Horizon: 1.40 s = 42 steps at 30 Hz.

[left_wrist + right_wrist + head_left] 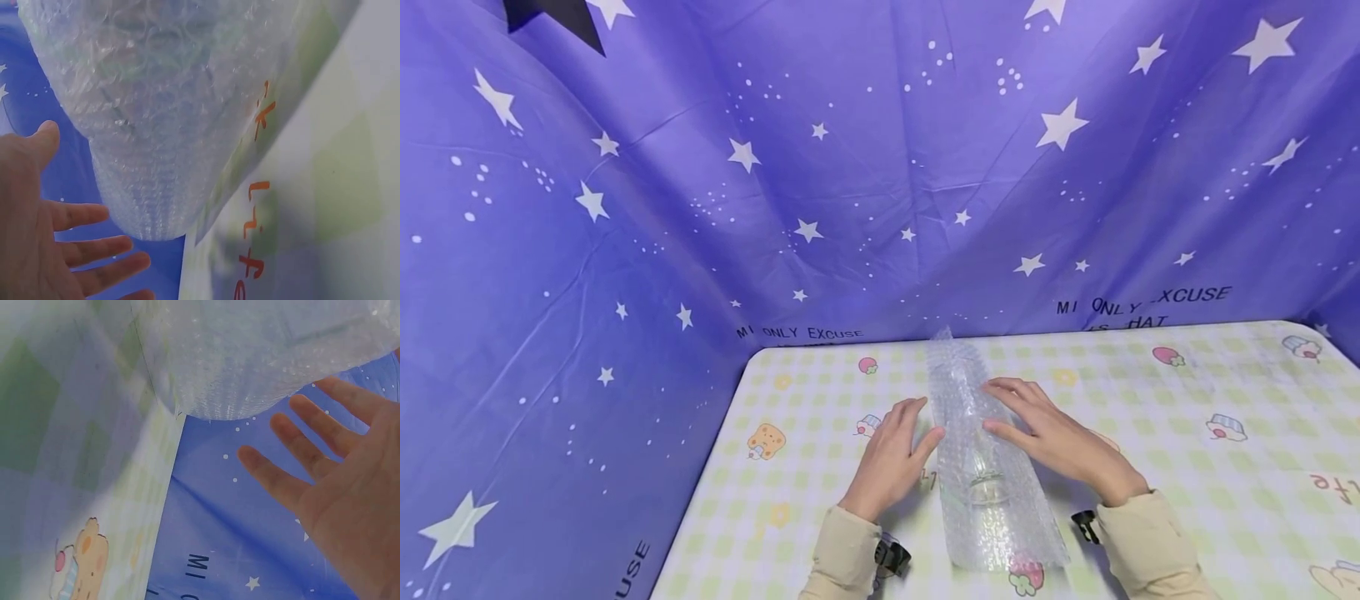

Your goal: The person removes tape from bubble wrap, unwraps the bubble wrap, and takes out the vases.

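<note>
A long roll of clear bubble wrap (992,533) lies lengthwise on the table, with a glass-like rounded object (987,487) showing faintly through it. My left hand (891,454) is at the roll's left side, its fingers extended and its thumb close to the wrap. On the opposite side my right hand (1060,433) has its fingers spread, thumb and fingertips right at the wrap's edge. In the left wrist view the fingers (94,244) are straight beside the bubble wrap (156,137). The right wrist view has straight fingers (275,475) near the wrap (244,369).
The table (1150,392) wears a checked cloth printed with strawberries, cupcakes and bread. A purple-blue curtain (880,192) with white stars hangs behind it and along the left. Black strap buckles (891,554) show at both cuffs.
</note>
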Each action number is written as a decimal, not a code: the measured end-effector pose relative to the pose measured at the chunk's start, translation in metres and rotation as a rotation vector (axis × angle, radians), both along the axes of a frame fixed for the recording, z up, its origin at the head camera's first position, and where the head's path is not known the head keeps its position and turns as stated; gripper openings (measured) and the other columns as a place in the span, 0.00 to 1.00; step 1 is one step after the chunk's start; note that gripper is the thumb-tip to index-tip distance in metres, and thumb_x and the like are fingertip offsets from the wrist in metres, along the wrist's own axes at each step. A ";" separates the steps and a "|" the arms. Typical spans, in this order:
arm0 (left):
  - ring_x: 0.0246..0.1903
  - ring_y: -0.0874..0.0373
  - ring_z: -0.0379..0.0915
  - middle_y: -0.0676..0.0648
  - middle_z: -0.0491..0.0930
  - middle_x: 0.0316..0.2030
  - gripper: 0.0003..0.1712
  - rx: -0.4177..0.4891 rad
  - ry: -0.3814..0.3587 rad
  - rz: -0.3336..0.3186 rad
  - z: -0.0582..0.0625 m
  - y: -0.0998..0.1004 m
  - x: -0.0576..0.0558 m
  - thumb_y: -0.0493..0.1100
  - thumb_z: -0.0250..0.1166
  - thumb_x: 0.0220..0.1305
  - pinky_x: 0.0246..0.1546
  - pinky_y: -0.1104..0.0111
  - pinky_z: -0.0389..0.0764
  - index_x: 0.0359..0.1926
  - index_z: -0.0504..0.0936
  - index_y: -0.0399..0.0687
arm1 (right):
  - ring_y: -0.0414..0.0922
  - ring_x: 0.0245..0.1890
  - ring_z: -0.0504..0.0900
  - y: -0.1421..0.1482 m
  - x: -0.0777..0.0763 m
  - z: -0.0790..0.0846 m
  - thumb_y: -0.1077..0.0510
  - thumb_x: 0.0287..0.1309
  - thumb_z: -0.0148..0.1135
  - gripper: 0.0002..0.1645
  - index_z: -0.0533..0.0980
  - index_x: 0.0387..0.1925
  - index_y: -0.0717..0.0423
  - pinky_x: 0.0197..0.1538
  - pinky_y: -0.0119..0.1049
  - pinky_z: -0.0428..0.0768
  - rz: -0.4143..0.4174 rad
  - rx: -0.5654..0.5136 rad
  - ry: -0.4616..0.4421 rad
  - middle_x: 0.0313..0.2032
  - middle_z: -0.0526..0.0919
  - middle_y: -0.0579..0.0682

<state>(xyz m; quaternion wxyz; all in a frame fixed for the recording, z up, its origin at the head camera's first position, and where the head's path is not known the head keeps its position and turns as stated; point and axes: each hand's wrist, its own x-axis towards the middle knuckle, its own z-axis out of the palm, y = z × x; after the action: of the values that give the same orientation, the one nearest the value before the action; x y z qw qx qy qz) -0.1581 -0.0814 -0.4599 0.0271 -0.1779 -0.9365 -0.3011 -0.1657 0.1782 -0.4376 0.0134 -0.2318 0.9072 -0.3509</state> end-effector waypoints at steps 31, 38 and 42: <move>0.60 0.55 0.73 0.53 0.59 0.73 0.42 0.076 -0.140 -0.080 -0.006 0.012 0.006 0.73 0.34 0.72 0.59 0.56 0.77 0.77 0.54 0.59 | 0.62 0.72 0.54 -0.002 -0.002 -0.007 0.46 0.71 0.55 0.25 0.72 0.66 0.43 0.60 0.73 0.66 0.066 -0.174 -0.034 0.72 0.58 0.57; 0.60 0.56 0.73 0.56 0.58 0.74 0.41 0.121 -0.174 -0.078 -0.007 0.012 0.006 0.74 0.36 0.71 0.57 0.57 0.79 0.77 0.54 0.63 | 0.56 0.64 0.65 -0.004 -0.003 -0.008 0.51 0.70 0.58 0.19 0.78 0.60 0.46 0.59 0.63 0.73 0.073 -0.167 0.075 0.62 0.70 0.53; 0.60 0.56 0.72 0.56 0.58 0.74 0.42 0.134 -0.202 -0.076 -0.006 0.012 0.006 0.75 0.37 0.70 0.57 0.56 0.79 0.77 0.53 0.64 | 0.52 0.62 0.69 -0.006 -0.002 -0.005 0.50 0.70 0.59 0.19 0.78 0.59 0.48 0.59 0.59 0.75 0.062 -0.150 0.102 0.59 0.74 0.48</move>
<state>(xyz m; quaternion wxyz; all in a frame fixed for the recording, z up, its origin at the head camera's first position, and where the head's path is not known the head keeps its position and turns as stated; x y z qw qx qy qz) -0.1516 -0.0694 -0.4661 -0.0669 -0.1797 -0.9048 -0.3802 -0.1672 0.1723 -0.4427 -0.0391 -0.2778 0.8703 -0.4049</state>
